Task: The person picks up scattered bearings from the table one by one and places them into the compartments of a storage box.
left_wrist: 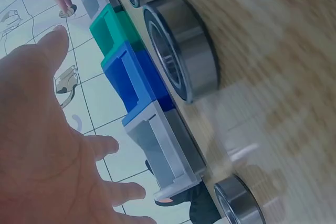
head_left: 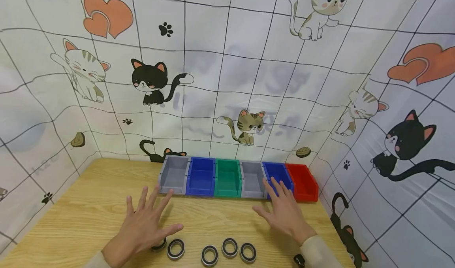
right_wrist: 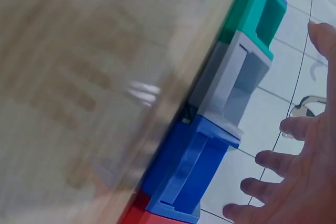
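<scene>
In the head view my left hand is spread over the left part of the table, fingers apart and holding nothing. Beneath its thumb side lies a bearing, partly hidden by the hand, with another bearing just right of it. Several black-sealed metal ring bearings lie flat in a loose row, among them one near the middle and two to its right. My right hand, also spread and holding nothing, hovers before the right-hand blue bin. The left wrist view shows a bearing close up.
A row of bins stands along the back: grey, blue, green, grey, blue, and red at the right end. A cat-print curtain hangs behind and beside the wooden table. A small black object lies by the right sleeve.
</scene>
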The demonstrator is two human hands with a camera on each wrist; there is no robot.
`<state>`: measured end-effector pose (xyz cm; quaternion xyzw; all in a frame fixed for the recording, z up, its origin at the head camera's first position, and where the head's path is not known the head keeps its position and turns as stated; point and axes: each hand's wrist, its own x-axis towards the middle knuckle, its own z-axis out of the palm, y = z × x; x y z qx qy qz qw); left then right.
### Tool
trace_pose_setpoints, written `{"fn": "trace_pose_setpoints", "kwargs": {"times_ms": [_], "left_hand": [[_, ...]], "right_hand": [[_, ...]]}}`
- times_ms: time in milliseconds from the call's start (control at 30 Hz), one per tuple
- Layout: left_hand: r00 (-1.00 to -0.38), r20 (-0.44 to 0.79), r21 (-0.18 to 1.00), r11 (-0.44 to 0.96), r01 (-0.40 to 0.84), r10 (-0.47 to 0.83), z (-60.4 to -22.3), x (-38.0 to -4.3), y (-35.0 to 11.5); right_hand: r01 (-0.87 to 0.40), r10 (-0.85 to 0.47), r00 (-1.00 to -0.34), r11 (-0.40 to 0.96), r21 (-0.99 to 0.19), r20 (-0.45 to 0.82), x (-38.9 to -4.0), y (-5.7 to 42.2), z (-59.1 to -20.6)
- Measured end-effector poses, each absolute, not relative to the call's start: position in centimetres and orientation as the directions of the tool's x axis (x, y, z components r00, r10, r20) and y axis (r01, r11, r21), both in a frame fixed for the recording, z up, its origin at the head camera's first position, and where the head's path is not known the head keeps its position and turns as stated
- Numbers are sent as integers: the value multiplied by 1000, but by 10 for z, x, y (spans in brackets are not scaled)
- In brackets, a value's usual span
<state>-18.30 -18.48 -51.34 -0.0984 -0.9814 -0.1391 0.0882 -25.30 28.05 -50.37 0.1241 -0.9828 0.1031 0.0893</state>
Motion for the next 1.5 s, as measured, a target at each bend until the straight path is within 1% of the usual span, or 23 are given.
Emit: {"fn": "trace_pose_setpoints", "kwargs": {"times_ms": [100,333,433,567,800,1167,1367,1500], "left_hand": [[-964,203,262,939,223,172,-513,-183,-182],[-957,220,276,929,248,190,-511,-186,-176],[-956,218,273,928,253,196,-510,-186,-174],[-952,224,252,931,265,211,-508,-186,-172],[-926,287,211,928,309,243,-507,-188,-173],[-929,249,243,911,334,275,-498,-185,-167],[-934,226,274,901,335,278,-494,-180,-163],[-933,231,257,907,333,277,-493,-177,-162]], "right_hand": [[-254,-217,-959,944,-212,183,-264,282,-499],[-187,-160,-981,934,-306,110,-289,282,-491],[-167,-146,-985,931,-326,86,-298,282,-491],[-133,-124,-991,925,-356,47,-309,281,-491],[-83,-94,-996,907,-413,-7,-329,277,-488],[-58,-84,-996,878,-475,-33,-356,280,-496],[-53,-66,-998,878,-475,-11,-362,279,-498],[-79,-81,-997,883,-462,16,-363,276,-498]]}}
